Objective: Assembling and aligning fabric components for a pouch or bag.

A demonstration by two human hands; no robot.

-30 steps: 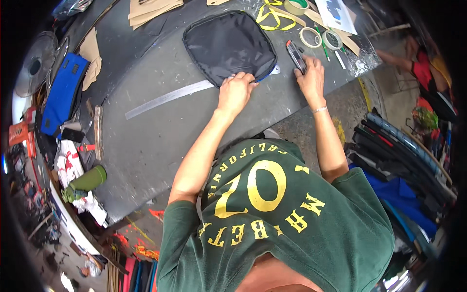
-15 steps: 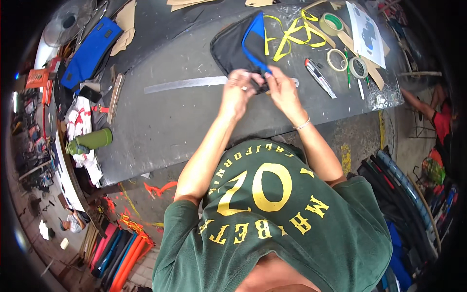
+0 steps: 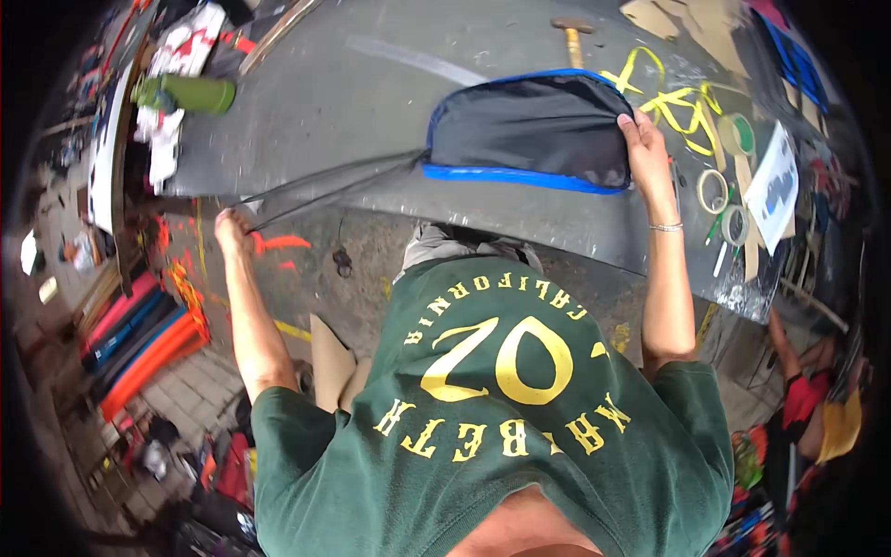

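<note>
A flat black fabric pouch (image 3: pixel 529 130) with blue edging lies over the dark worktable (image 3: pixel 306 121). My right hand (image 3: pixel 647 153) grips its right end, thumb on top and fingers underneath. Thin dark cords (image 3: pixel 339 176) run taut from the pouch's left end to my left hand (image 3: pixel 232 229), which is closed on them beyond the table's front edge, at the far left. My left arm is stretched well out to that side.
Beyond the pouch lie a hammer (image 3: pixel 573 42) and a tangled yellow strap (image 3: pixel 682 107). Tape rolls (image 3: pixel 713 190), a pencil and a printed sheet (image 3: pixel 772 190) sit at the right. A green bottle (image 3: pixel 200 95) rests at the left. Another person (image 3: pixel 806 395) is at the far right.
My hands were close together at the folded pouch; now they are wide apart. The left has pulled the cords out leftward, and the pouch lies spread out. The whole view has turned.
</note>
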